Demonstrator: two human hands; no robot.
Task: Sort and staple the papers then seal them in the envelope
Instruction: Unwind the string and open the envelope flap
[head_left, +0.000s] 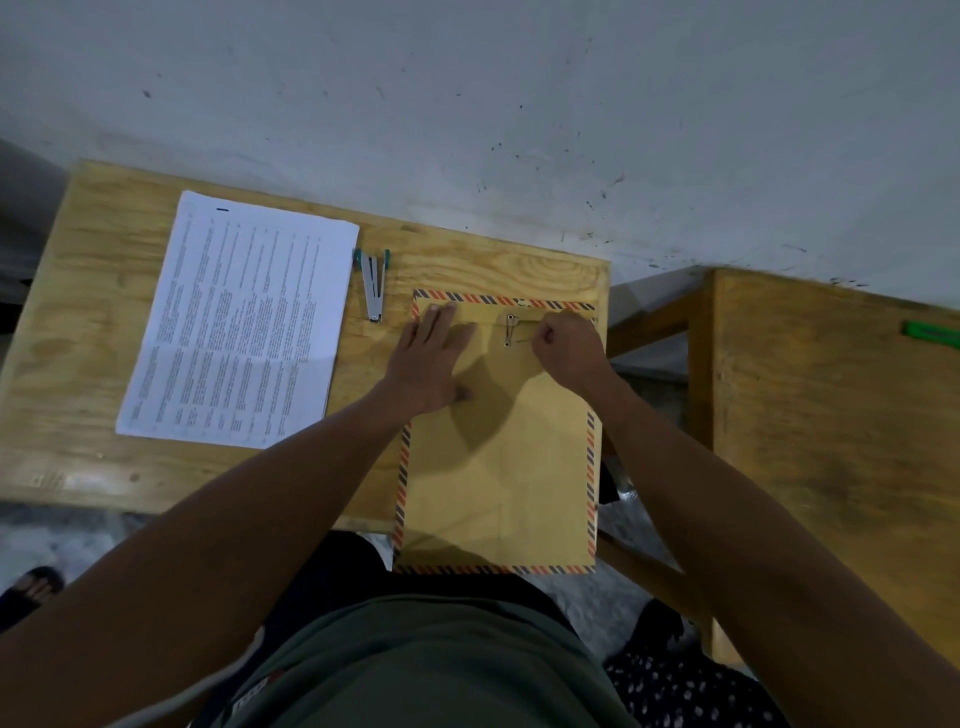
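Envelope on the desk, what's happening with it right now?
A person is closing the brown envelope, which lies on the wooden desk and overhangs its near edge. The left hand presses flat on the envelope's upper left, while the right hand pinches the string by the clasp at the flap. A stack of printed papers and the stapler lie to the left, untouched.

On the table (78, 322), papers (239, 322) lie left, stapler (374, 286) between, envelope (498, 457) right, apparently overhanging
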